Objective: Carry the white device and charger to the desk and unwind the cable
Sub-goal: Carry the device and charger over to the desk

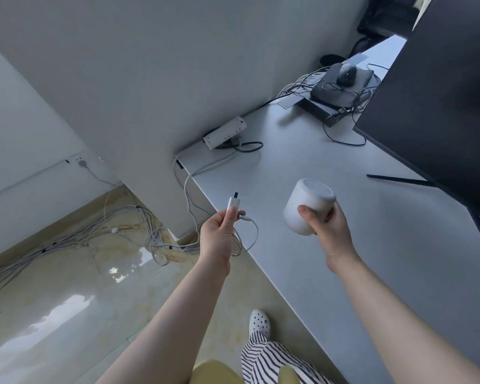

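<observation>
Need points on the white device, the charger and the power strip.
white device [305, 210], head view, on its side wall above the right hand's thumb.
charger [231, 204], head view, on its white body above the left hand's fingers.
power strip [224, 132], head view, on its top face.

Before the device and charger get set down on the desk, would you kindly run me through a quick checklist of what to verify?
1. White device held securely in right hand: ok.
2. Charger gripped by left hand: ok.
3. Cable unwound: not ok, loops hang below the hand.
4. Bare desk under the device: ok.
5. Power strip has a free socket: cannot tell.
</observation>
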